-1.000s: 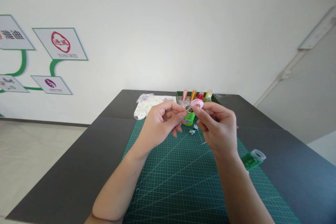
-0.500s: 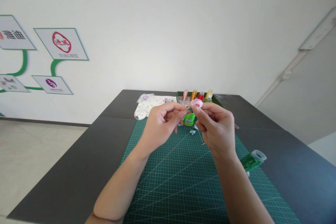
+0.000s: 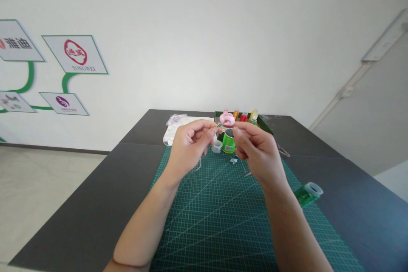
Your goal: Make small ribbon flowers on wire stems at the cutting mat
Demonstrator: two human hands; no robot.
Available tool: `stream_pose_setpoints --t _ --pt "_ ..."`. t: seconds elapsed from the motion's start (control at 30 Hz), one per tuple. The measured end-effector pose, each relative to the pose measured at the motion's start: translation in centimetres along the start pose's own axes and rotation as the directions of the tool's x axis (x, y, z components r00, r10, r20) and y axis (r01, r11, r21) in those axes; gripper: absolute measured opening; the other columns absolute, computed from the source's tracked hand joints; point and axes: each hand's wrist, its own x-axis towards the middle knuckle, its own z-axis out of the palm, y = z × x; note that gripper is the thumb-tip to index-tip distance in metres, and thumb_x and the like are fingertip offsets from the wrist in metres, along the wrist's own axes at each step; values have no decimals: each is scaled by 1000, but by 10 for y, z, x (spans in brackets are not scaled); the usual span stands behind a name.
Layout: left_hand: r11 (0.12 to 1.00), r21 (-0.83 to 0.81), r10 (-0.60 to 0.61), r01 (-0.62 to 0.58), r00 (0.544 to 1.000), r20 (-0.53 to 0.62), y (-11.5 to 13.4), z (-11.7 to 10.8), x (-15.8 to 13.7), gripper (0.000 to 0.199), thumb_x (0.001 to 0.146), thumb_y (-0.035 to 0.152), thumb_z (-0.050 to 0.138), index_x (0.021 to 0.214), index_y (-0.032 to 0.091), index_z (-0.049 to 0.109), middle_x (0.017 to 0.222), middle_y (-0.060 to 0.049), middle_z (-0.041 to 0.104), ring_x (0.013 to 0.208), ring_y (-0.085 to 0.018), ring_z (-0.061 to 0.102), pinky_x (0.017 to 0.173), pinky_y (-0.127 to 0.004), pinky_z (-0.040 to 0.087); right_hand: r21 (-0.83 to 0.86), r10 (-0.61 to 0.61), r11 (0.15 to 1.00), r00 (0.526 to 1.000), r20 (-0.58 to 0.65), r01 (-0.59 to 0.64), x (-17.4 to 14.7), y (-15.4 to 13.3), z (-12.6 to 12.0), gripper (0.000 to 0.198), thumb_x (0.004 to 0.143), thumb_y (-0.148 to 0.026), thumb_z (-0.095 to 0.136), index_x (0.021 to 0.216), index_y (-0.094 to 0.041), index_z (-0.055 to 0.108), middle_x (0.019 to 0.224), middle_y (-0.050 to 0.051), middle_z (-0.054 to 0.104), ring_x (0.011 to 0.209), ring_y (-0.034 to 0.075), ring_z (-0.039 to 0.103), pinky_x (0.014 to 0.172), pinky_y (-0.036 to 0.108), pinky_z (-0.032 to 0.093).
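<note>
A small pink piece, cupped and round like a flower [image 3: 227, 119], stands at the fingertips between my hands. My left hand [image 3: 193, 142] is closed in a pinch on a thin greenish stem or wire at its lower left. My right hand [image 3: 259, 151] is also closed, with index finger and thumb together just right of the pink piece. Whether a fine thread lies in that right pinch is too small to tell. Below the hands, a green tub [image 3: 228, 141] and a small clear container [image 3: 217, 146] stand at the cutting mat's far end.
A green cutting mat [image 3: 216, 221] covers the middle of the dark table [image 3: 105, 195]. A green thread spool [image 3: 307, 194] lies beyond my right forearm. At the back, a dark green box [image 3: 266, 125] holds several coloured spools, beside a white cloth or bag [image 3: 172, 131]. A light blue flower piece [image 3: 233, 161] lies on the mat.
The pink piece has moved left and slightly up, from my right fingertips toward my left ones. My hands have shifted slightly left, uncovering the small clear container and more of the green tub.
</note>
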Motion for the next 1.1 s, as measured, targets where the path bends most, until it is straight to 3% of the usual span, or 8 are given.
stream_pose_setpoints --t 0.2,0.4,0.5,0.63,0.77,0.97,1.1 --pt "1000 23 -5 6 999 -33 -7 -3 5 24 90 38 67 92 16 74 60 1 60 43 -6 46 41 -18 35 -340 -90 933 991 103 120 -1 -14 -4 25 98 -33 59 100 -19 79 64 -1 60 50 9 38 46 24 27" --pt "965 246 111 -95 992 -53 -11 0 6 20 93 30 59 88 16 72 66 0 63 52 -9 49 48 -21 36 -597 -43 779 966 255 192 -12 -27 -11 27 98 -23 55 110 -24 79 60 -1 65 45 10 39 45 24 28" --pt "883 430 213 -188 977 -10 -13 2 6 22 95 24 54 83 17 71 70 -1 64 59 -11 51 55 -23 37 -617 -58 748 950 306 245 -19 -35 -14 27 96 -19 56 106 -26 80 63 0 68 45 10 43 45 23 30" --pt "754 579 277 -311 949 149 -16 8 4 25 97 18 48 83 18 69 72 -2 64 66 -13 53 63 -26 38 -589 -67 767 945 319 254 -26 -48 -20 25 97 -23 57 102 -26 81 53 -2 59 42 9 37 42 23 26" --pt "687 608 269 -397 917 294 -15 14 1 25 99 17 45 89 18 68 74 -3 63 69 -15 55 64 -27 39 -506 -62 842 965 255 188 -26 -55 -31 23 96 -31 60 101 -25 82 58 0 63 45 10 43 42 24 30" --pt "643 596 209 -482 858 469 -12 18 -6 26 99 15 44 101 17 69 83 -5 68 76 -17 63 68 -28 46 -432 -100 889 985 139 151 -17 -50 -48 19 92 -37 66 97 -29 83 83 5 75 59 15 58 47 27 41" --pt "618 564 185 -547 799 572 -13 21 -9 29 99 14 44 111 17 70 93 -8 72 83 -18 68 73 -30 52 -416 -127 897 989 76 147 -11 -42 -58 17 92 -34 67 97 -30 82 78 5 74 56 15 57 43 27 37"
